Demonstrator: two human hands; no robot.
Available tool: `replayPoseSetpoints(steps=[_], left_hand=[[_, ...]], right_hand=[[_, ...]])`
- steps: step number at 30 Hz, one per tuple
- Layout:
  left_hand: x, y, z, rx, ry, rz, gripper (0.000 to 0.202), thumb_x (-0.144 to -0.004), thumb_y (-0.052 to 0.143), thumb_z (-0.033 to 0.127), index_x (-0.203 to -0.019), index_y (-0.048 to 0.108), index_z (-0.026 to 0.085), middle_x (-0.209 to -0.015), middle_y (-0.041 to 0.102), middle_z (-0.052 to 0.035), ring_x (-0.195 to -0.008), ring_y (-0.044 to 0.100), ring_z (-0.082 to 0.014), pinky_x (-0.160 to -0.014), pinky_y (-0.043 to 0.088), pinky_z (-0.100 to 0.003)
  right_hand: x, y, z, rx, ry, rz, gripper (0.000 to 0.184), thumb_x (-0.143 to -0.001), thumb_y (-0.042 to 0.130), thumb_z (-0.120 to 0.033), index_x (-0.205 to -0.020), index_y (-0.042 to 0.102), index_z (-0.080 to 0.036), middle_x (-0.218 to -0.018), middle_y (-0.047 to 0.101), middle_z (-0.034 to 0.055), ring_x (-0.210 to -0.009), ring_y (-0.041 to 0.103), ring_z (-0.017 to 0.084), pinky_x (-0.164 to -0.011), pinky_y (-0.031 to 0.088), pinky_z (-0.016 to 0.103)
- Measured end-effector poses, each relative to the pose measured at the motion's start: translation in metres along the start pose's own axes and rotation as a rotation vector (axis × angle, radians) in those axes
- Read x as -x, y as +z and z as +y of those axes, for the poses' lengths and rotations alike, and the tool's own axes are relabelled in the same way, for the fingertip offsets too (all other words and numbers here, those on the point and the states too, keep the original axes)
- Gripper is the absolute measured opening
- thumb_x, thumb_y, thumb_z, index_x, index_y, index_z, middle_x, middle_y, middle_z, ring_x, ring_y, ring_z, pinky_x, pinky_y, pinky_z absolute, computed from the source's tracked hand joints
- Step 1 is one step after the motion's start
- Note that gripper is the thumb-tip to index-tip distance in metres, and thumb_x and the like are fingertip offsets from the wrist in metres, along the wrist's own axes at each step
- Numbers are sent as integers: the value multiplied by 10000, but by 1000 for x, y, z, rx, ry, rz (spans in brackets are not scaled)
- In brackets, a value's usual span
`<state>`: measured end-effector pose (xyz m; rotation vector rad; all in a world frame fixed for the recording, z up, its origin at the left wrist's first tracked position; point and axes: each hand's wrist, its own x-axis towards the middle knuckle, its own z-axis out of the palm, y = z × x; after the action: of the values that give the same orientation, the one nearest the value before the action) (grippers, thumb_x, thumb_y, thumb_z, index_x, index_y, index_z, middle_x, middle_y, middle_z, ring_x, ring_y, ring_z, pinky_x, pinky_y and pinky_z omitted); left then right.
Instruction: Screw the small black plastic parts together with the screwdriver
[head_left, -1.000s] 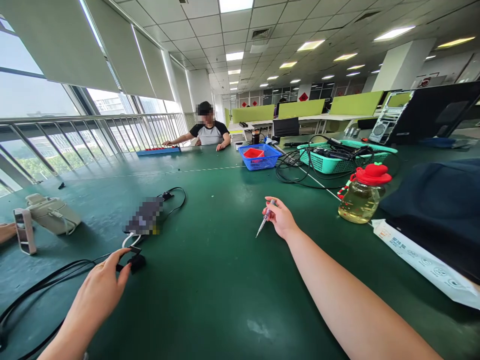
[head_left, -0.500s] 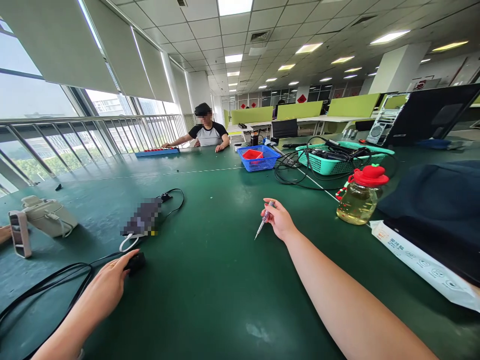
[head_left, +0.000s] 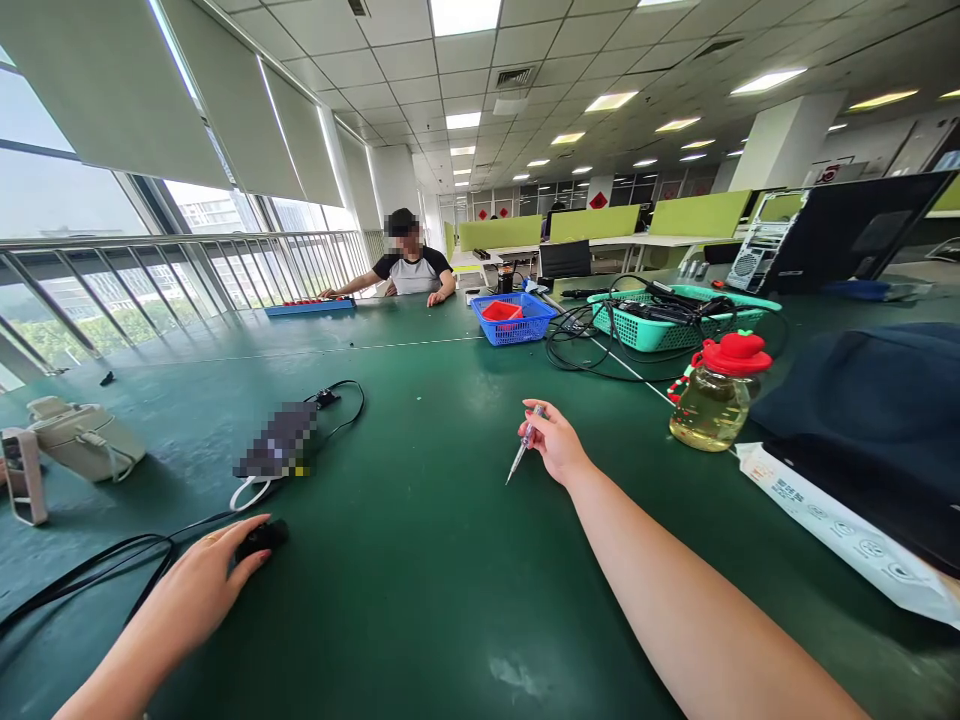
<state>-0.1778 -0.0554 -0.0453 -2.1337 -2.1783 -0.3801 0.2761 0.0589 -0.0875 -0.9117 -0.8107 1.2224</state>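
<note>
My right hand is closed around the handle of a slim screwdriver with a see-through handle. Its thin metal tip points down and left, close above the green table. At the left, my left hand has its thumb and fingers around a small black object on the table, partly hidden by the fingers; its kind is unclear. Just beyond this hand lies a dark, blurred-out device, with a white cable loop at its near end.
Black cables run along the left, near a cream case. Farther off are a blue basket, a green basket of cables, and a red-lidded jar. A white packet lies right. Across the table sits a person.
My left thumb has come into view at the near side of the black object, with the fingers spread a little wider. The right hand keeps its hold on the screwdriver. The view has shifted slightly.
</note>
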Motion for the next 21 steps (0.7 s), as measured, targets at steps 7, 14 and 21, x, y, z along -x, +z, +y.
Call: replayPoseSetpoints(steps=[7, 14, 21], left_hand=[[-19, -15, 61, 38, 89, -53, 472, -867, 395, 469, -1156, 672, 218, -1161, 713, -94, -1068, 659, -299, -981, 487, -432], [-55, -8, 192, 178, 506, -81, 286, -911, 508, 317, -1143, 649, 227, -1166, 688, -75, -1090, 612, -246, -990, 458, -392], [-89, 46, 265, 167, 660, -145, 223, -917, 559, 255, -1104, 661, 188, -1098, 680, -104, -1037, 616, -252, -935, 468, -381]], right_hand=[[-1, -2, 1, -9, 7, 5, 441, -591, 792, -418, -961, 623, -247, -587, 584, -43, -569, 536, 143, -536, 375, 276], [-6, -1, 5, 54, 18, 17, 398, -598, 793, -401, -914, 615, -237, -542, 559, -51, -521, 505, 133, -510, 356, 270], [-7, -11, -6, -62, 126, -58, 321, -661, 772, -365, -928, 663, -225, -577, 578, -32, -548, 529, 132, -621, 496, 321]])
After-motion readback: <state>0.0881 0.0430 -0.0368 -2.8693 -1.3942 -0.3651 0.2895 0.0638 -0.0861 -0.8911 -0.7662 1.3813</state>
